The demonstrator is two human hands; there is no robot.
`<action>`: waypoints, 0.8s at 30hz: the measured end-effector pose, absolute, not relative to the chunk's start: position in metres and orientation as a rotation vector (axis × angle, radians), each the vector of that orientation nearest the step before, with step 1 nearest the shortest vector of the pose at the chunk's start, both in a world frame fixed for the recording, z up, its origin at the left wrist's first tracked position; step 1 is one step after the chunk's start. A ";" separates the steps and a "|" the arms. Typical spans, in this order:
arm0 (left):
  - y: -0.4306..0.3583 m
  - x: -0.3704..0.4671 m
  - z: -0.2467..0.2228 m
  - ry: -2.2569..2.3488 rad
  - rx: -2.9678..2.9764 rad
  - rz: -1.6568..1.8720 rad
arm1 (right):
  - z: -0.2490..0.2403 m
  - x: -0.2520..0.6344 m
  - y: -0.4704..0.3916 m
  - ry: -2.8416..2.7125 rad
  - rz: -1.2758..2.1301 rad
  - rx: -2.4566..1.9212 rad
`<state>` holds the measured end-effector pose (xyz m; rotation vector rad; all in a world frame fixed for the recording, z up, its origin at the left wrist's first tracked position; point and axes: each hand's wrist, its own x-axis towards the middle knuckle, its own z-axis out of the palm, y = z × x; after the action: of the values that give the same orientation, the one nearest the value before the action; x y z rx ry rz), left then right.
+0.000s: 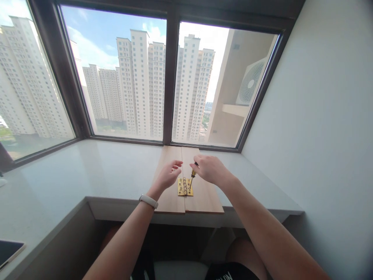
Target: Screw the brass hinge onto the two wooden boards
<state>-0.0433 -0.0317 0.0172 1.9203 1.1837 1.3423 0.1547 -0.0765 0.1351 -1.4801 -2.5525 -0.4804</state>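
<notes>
Head view, left to right: what shows?

— Left hand [169, 174], lower centre, fingers loosely parted over the left board [171, 204].

— Next?

— Gold-coloured hinge [185, 187], lower centre, across the seam; then the screwdriver [193, 173], tip at its right leaf, pinched by the right hand [211, 168].

White, glossy surface [116, 167]. Left wooden board [167, 203] and right wooden board [204, 200] lie side by side, near ends at front edge. Dark-faced flat device [9, 251] far left.
</notes>
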 end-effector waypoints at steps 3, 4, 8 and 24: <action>-0.006 -0.064 0.005 1.360 1.911 1.299 | 0.132 0.157 -0.074 -2.516 -0.495 -1.535; 0.002 -0.070 0.001 1.442 1.926 1.236 | 0.131 0.157 -0.074 -2.507 -0.492 -1.555; 0.022 -0.081 -0.017 1.707 2.145 0.963 | 0.127 0.154 -0.073 -2.442 -0.490 -1.624; 0.034 -0.059 -0.036 1.729 2.380 0.805 | 0.109 0.148 -0.072 -2.236 -0.453 -1.676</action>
<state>-0.0592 0.0342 -0.0356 2.3797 1.7290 0.8052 0.1483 -0.0718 0.1088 -1.6764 -2.2361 -0.4528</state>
